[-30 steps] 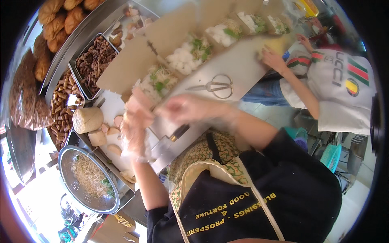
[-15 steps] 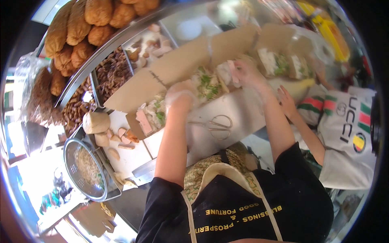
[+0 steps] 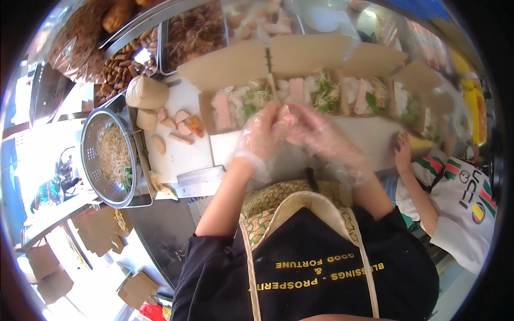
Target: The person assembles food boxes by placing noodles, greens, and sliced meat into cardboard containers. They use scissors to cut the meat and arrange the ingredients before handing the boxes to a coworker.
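My two hands, both in clear plastic gloves, meet in front of the open cardboard boxes. My left hand (image 3: 258, 136) has its fingers bent in toward the right. My right hand (image 3: 324, 136) is closed, its fingertips against the left's. A small pinkish bit shows between them, too blurred to name. Behind the hands, a row of cardboard boxes (image 3: 350, 113) stands with lids up. They hold white noodles (image 3: 235, 100), green herbs and sprouts (image 3: 326, 99), and pink meat strips (image 3: 222, 111). The scissors seen earlier are hidden.
On the left, a white board (image 3: 182, 155) carries meat pieces (image 3: 183, 122) and a knife (image 3: 201, 175). A metal colander (image 3: 88, 160) holds bean sprouts. Trays of browned meat (image 3: 195, 35) line the back. At right, another person's hand (image 3: 402, 152) rests near a yellow item (image 3: 417, 143).
My hands have drawn back from the boxes and come together. The second and third boxes now show pink strips. The view has shifted left, and the other person's hand sits lower.
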Demonstrator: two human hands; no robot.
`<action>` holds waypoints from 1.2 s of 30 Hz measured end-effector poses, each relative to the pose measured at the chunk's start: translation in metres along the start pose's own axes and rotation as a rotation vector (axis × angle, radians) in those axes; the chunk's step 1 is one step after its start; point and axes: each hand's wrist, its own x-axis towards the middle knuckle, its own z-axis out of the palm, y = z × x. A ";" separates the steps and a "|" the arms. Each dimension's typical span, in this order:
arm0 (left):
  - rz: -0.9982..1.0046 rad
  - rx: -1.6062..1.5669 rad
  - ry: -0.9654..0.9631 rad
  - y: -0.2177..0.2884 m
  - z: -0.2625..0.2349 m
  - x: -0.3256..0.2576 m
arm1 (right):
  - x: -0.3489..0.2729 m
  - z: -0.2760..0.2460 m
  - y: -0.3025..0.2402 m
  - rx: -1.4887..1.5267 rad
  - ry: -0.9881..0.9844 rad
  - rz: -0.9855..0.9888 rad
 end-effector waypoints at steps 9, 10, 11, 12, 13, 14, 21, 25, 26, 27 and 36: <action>-0.613 0.301 0.535 -0.145 -0.168 -0.031 | 0.009 -0.011 0.020 0.441 -0.167 -0.107; -0.613 0.358 0.518 -0.166 -0.172 -0.026 | 0.004 -0.037 0.020 0.377 -0.094 -0.053; -0.695 0.387 0.549 -0.183 -0.178 -0.020 | -0.002 -0.063 0.022 0.255 0.130 -0.026; -0.781 0.390 0.549 -0.196 -0.182 -0.016 | -0.012 -0.098 0.022 0.122 0.351 -0.015; -0.827 0.456 0.582 -0.207 -0.186 -0.014 | -0.022 -0.135 0.023 -0.008 0.505 -0.113; -0.832 0.467 0.570 -0.216 -0.186 -0.011 | -0.022 -0.173 0.026 -0.084 0.725 -0.108; -0.761 0.503 0.439 -0.202 -0.202 -0.009 | -0.019 -0.337 0.078 -0.867 0.921 0.297; -0.592 0.165 0.416 -0.136 -0.167 -0.021 | -0.012 -0.321 0.068 -1.204 0.945 0.387; -0.452 -0.018 0.385 -0.111 -0.148 -0.023 | -0.008 -0.312 0.054 -1.299 0.970 0.418; -0.375 -0.155 0.375 -0.085 -0.126 -0.026 | -0.010 -0.299 0.038 -1.163 0.948 0.268; 0.000 -0.336 -0.276 0.103 0.096 0.051 | -0.061 -0.130 -0.008 -0.097 0.224 -0.147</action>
